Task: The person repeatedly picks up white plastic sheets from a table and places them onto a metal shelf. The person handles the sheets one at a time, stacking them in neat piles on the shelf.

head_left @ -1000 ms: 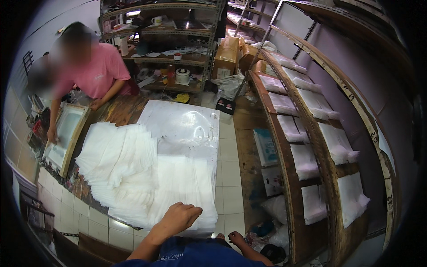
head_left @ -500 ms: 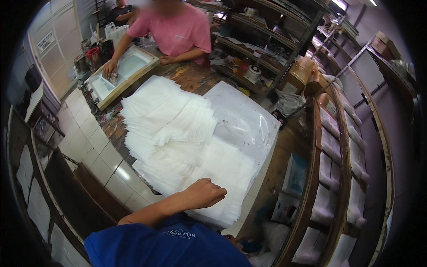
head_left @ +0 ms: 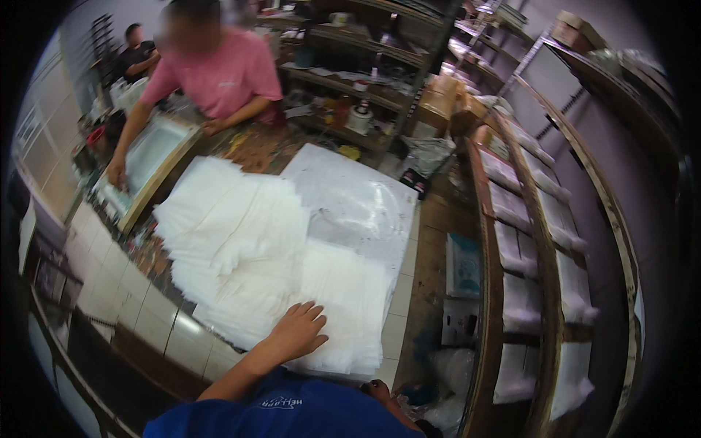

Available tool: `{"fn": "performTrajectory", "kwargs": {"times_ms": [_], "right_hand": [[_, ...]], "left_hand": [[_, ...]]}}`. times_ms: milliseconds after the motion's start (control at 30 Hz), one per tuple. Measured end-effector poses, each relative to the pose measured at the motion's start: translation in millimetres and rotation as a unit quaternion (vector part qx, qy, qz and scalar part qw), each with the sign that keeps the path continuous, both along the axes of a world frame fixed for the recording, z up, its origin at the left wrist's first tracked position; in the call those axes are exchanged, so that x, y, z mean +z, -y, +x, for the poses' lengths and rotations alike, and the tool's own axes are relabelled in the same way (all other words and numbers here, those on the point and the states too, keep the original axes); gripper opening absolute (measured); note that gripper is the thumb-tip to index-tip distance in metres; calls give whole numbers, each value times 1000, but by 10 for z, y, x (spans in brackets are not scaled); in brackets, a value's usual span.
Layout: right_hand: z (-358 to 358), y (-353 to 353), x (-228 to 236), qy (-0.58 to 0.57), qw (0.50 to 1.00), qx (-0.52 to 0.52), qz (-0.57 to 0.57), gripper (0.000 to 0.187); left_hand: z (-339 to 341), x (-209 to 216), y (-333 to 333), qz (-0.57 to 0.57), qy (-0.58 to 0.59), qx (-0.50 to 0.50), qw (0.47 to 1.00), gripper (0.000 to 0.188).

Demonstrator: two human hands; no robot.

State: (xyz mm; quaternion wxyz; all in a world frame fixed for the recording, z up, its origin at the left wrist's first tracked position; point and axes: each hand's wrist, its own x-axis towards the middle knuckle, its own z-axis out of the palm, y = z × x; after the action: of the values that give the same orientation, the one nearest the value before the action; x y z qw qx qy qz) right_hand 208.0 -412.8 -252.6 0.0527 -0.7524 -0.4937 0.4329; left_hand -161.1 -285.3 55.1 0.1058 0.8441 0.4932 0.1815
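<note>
My left hand (head_left: 296, 332) lies palm down with its fingers spread, on or just above the near end of a large spread pile of thin white sheets (head_left: 241, 241). The sheets look like translucent bags or film and overlap in fanned layers, with a more even stack at the near right. Low in the view, beside my blue shirt, a small part of my right hand (head_left: 377, 392) shows by the table's near edge. Its fingers are mostly hidden, and a small dark thing is close to it.
A grey-white board (head_left: 350, 197) lies beyond the pile. At the far left, a person in a pink shirt (head_left: 219, 80) works over a wood-framed screen (head_left: 157, 157). Wooden racks with wrapped white packs (head_left: 518, 299) stand on the right; loaded shelves (head_left: 350, 87) line the back.
My left hand has gone from curled fingers to spread ones and moved over the sheets. The whole view has shifted, so the table sits further left. More of my right hand shows.
</note>
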Motion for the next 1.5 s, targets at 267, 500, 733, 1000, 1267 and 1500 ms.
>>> {"fn": "performTrajectory", "kwargs": {"times_ms": [267, 500, 733, 1000, 1267, 1500], "right_hand": [[39, 88, -202, -4, 1000, -15, -19, 42], [95, 52, -36, -116, 978, -156, -81, 32], [119, 32, -102, -115, 977, -166, -67, 33], [171, 301, -139, -100, 981, -150, -66, 32], [259, 456, -114, -98, 972, -188, -98, 34], [114, 609, -89, -98, 974, -182, -97, 34]], "left_hand": [[56, -228, -31, -86, -20, -25, 996, 35], [138, -225, -68, -114, -14, -24, 993, 29], [123, -268, -97, -94, -27, -38, 994, 28], [171, -332, -152, -142, -58, -39, 987, 33], [184, -236, -202, -164, -70, -46, 983, 29], [504, 819, -319, -239, 266, -136, 924, 36]]}}
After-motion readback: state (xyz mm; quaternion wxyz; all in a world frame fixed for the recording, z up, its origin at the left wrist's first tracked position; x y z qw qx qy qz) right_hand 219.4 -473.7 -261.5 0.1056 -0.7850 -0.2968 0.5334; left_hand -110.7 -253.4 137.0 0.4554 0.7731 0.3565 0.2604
